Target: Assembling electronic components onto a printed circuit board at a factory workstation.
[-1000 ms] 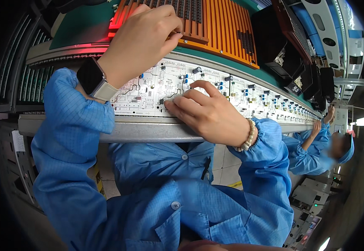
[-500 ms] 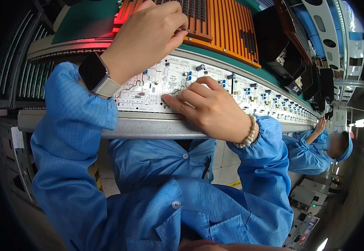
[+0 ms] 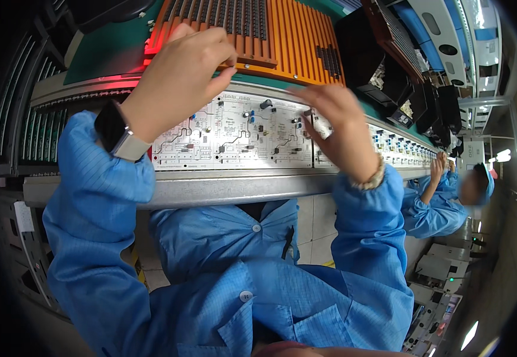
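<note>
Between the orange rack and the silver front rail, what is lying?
The head view shows a row of white circuit boards beside the silver front rail, then a pale back rail and a narrow green strip before the orange rack.

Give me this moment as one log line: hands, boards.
left hand: by orange slotted tray, grip contents unclear; right hand: blurred, open, over white circuit boards; boards: components on top

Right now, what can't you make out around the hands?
All head view:
- Left hand: whether it pinches anything; its own fingers hide the gap.
- Right hand: fingertip detail, blurred.
- White circuit board: fine print, too small; left part, behind the left hand and wrist.
- Orange rack: far end, cut by upper edge.
</note>
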Demonstrator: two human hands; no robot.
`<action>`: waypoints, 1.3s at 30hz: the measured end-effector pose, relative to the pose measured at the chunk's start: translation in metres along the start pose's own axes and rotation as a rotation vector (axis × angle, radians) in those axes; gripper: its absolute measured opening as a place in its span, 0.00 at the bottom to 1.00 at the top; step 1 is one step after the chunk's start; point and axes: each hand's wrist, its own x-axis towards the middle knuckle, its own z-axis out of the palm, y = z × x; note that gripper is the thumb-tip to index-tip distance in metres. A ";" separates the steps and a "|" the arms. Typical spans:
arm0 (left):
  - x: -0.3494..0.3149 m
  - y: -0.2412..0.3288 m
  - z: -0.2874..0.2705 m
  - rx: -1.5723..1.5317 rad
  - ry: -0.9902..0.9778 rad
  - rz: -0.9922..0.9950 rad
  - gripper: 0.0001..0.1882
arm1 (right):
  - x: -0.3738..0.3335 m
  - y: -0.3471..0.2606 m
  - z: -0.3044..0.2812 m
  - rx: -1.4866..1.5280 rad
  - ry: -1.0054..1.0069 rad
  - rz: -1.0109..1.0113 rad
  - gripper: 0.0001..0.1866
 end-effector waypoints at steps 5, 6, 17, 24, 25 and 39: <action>0.000 0.002 -0.019 -0.108 -0.171 -0.018 0.05 | -0.018 0.077 -0.017 -0.149 -0.036 0.441 0.12; 0.000 0.002 -0.022 -0.108 -0.168 -0.011 0.05 | -0.021 0.084 -0.014 -0.154 -0.032 0.444 0.12; -0.011 -0.005 -0.032 -0.255 -0.463 -0.113 0.06 | -0.018 0.099 0.011 -0.245 -0.130 0.593 0.08; -0.013 -0.002 -0.022 -0.231 -0.548 -0.077 0.07 | -0.007 0.070 -0.002 -0.105 -0.005 0.454 0.05; -0.015 -0.002 -0.021 -0.206 -0.544 -0.032 0.06 | -0.001 0.056 -0.005 0.073 -0.076 0.365 0.06; -0.016 0.009 -0.024 -0.060 -0.540 0.085 0.06 | 0.037 0.005 0.054 0.601 -0.259 -0.137 0.08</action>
